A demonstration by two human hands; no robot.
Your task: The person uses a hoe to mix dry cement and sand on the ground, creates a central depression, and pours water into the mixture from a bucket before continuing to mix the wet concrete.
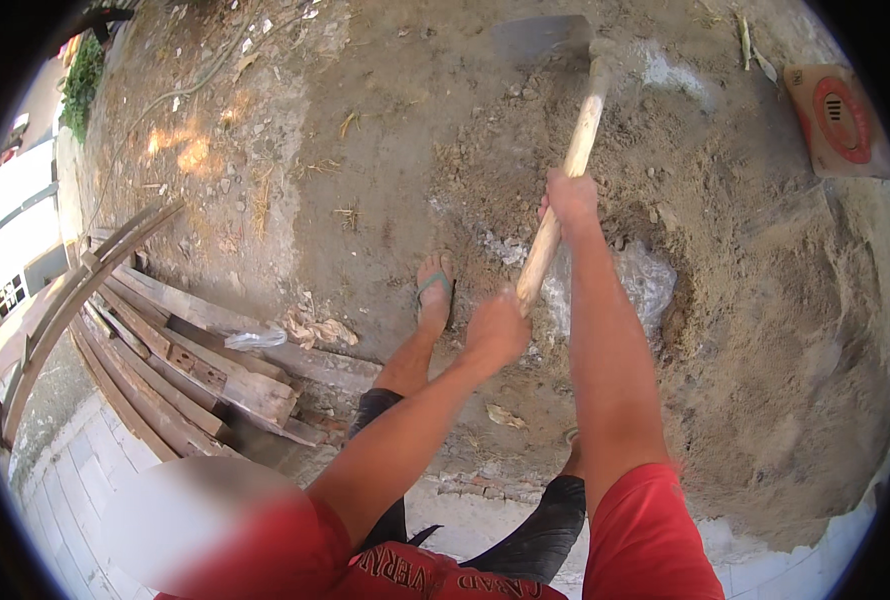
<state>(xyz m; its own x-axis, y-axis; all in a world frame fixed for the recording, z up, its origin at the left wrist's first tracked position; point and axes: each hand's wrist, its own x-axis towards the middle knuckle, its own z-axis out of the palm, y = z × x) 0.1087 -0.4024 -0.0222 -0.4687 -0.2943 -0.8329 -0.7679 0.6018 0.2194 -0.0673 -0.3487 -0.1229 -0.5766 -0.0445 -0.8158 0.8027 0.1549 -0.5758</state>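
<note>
Both of my hands are wrapped round the pale wooden handle (583,135) of a hoe. My left hand (497,328) grips it near its lower end, and my right hand (571,200) holds it farther up. The handle slants away to the upper right. At its far end the wide grey metal blade (542,40) is over or on the sandy ground; contact is hard to tell. Below my right forearm lies a pale grey, wet-looking patch (647,285) in a hollow of the brown sand (765,330).
Long wooden planks (195,365) are stacked at the left, with a curved wooden piece (85,290) beside them. A clear plastic scrap (255,340) lies on the planks. My sandalled foot (435,285) stands left of the sand. A brown and red bag (840,122) lies at the far right.
</note>
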